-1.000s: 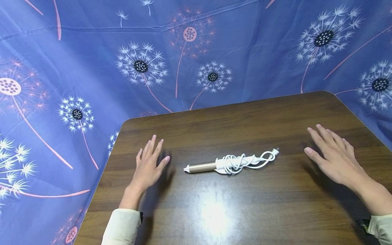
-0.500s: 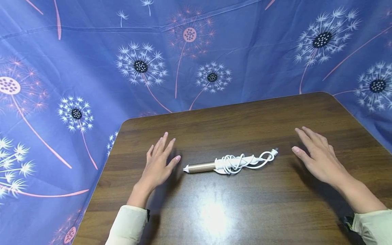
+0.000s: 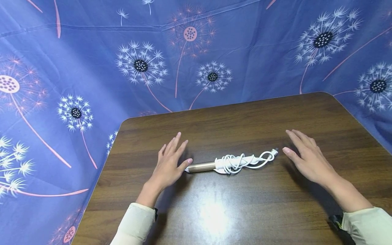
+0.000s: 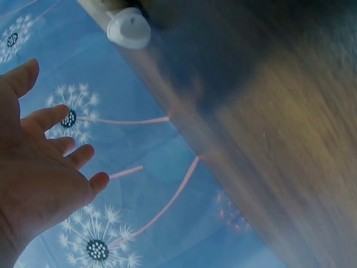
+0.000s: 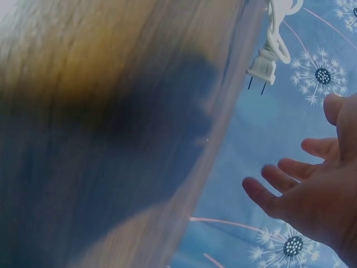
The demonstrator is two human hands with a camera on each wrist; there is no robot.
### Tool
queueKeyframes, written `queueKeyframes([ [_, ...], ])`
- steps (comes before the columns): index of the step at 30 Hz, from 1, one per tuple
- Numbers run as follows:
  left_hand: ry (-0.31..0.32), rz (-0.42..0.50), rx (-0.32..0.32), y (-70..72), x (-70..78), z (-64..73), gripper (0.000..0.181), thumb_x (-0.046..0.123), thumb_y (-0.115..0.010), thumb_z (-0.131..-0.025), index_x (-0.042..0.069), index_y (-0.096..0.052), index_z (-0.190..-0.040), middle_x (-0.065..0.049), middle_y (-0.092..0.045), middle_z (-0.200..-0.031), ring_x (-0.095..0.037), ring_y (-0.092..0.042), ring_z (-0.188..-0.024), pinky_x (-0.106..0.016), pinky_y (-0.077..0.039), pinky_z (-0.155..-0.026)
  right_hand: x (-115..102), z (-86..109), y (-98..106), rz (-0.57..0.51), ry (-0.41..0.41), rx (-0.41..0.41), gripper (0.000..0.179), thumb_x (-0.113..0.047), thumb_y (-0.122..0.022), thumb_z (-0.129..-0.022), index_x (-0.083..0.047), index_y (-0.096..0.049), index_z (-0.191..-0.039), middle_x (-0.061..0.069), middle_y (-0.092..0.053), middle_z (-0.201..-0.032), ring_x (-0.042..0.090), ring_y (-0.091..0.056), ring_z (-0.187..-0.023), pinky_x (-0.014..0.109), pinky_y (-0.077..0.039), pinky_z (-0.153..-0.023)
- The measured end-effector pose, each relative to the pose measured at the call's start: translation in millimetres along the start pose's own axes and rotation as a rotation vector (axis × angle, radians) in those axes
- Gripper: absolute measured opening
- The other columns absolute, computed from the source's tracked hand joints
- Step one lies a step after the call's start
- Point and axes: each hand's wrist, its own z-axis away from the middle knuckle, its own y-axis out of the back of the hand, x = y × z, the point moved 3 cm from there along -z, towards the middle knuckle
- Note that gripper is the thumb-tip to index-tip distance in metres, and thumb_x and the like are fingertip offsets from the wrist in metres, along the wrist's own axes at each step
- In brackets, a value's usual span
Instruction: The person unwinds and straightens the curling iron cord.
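Curling iron (image 3: 200,167) lies across the middle of the counter (image 3: 260,207), between the person's two hands. Nearest come the pale left sleeve (image 3: 133,223) and right sleeve (image 3: 365,221), each with a dark band showing at the cuff.

Beyond them, the left hand (image 3: 169,168) is spread and holds nothing; its thumb overlaps the iron's white tip (image 4: 129,28) in the head view, yet the left wrist view shows a gap between them. The right hand (image 3: 310,163) is likewise released, fingers loosely extended, just beyond the plug (image 5: 262,70) and apart from it.

White cord (image 3: 235,166) winds round the handle in untidy loops and trails toward the plug. That is the likeliest trouble: a lift by one loop or by the plug could unravel the winding and let the barrel swing or drop. The smooth, rounded barrel might roll or slip if nudged by the left thumb or pinched only at its tip. Whether it is hot cannot be told.

Past the counter's far edge hangs a blue cloth (image 3: 232,34) printed with dandelions.
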Motion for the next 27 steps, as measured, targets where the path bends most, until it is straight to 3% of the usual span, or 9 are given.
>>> queueKeyframes([
  [6,-0.016,0.024,-0.048,-10.5,7.2,-1.8,0.064,0.043,-0.055,-0.095,0.021,-0.033,-0.15,0.012,0.008,-0.16,-0.022,-0.012,-0.147,-0.052,-0.004,-0.114,-3,-0.6,-7,-0.031,0.007,0.006,0.058,-0.026,-0.051,-0.099,-0.008,-0.03,-0.15,0.028,-0.033,-0.145,0.051,-0.028,-0.131,0.065,-0.017,-0.105],
  [11,-0.04,0.026,-0.067,-19.4,13.4,-1.5,0.063,0.042,-0.058,-0.093,0.018,-0.038,-0.148,0.01,0.004,-0.16,-0.022,-0.022,-0.144,-0.052,-0.011,-0.113,-5,1.0,-10,-0.037,0.008,0.009,0.058,-0.027,-0.05,-0.1,-0.007,-0.03,-0.15,0.028,-0.035,-0.144,0.05,-0.03,-0.132,0.065,-0.021,-0.102],
  [18,-0.092,-0.015,-0.068,-30.6,21.0,-2.4,0.061,0.039,-0.062,-0.092,0.015,-0.044,-0.144,0.002,-0.005,-0.161,-0.019,-0.029,-0.142,-0.053,-0.021,-0.111,-8,2.1,-14,-0.046,-0.009,0.006,0.057,-0.028,-0.05,-0.1,-0.007,-0.031,-0.149,0.028,-0.036,-0.143,0.049,-0.032,-0.13,0.067,-0.024,-0.099],
  [27,-0.128,-0.034,-0.037,-37.0,26.1,-5.9,0.056,0.035,-0.065,-0.09,0.012,-0.049,-0.139,-0.009,-0.02,-0.159,-0.021,-0.033,-0.139,-0.051,-0.025,-0.109,-10,2.4,-18,-0.049,0.001,0.019,0.054,-0.027,-0.051,-0.1,-0.004,-0.036,-0.146,0.027,-0.039,-0.14,0.049,-0.035,-0.128,0.066,-0.026,-0.098],
])
